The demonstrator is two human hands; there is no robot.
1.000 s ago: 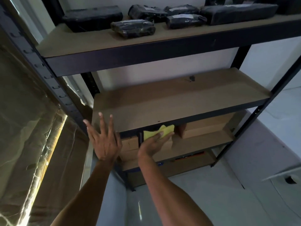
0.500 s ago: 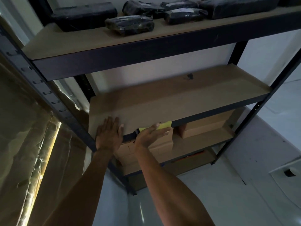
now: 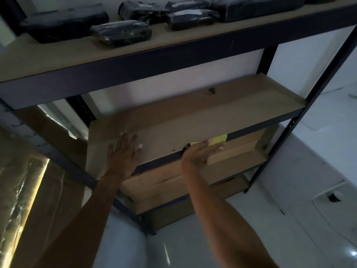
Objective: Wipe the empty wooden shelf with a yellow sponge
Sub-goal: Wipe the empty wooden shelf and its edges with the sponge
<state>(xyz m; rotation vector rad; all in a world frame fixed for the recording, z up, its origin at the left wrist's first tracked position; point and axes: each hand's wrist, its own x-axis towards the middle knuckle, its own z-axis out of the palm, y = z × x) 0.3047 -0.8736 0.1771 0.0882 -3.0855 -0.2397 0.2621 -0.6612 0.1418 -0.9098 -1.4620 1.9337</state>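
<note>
The empty wooden shelf [image 3: 202, 113] is the middle board of a dark metal rack. My left hand [image 3: 123, 153] lies flat and open on the shelf's front left part, fingers spread. My right hand [image 3: 201, 151] presses the yellow sponge [image 3: 218, 140] against the shelf's front edge near the middle. Only the sponge's far end shows past my fingers. A small dark mark [image 3: 211, 90] sits near the back of the board.
The upper shelf [image 3: 58, 60] carries several black wrapped packages [image 3: 121, 32]. Cardboard boxes [image 3: 231, 151] sit on the lower shelves. A rack post [image 3: 301, 117] stands at the right. Plastic-covered material [image 3: 17, 180] fills the left, pale floor the right.
My left hand came down from the air and now rests flat on the shelf. My right hand with the sponge rose from below the shelf to its front edge and slid right.
</note>
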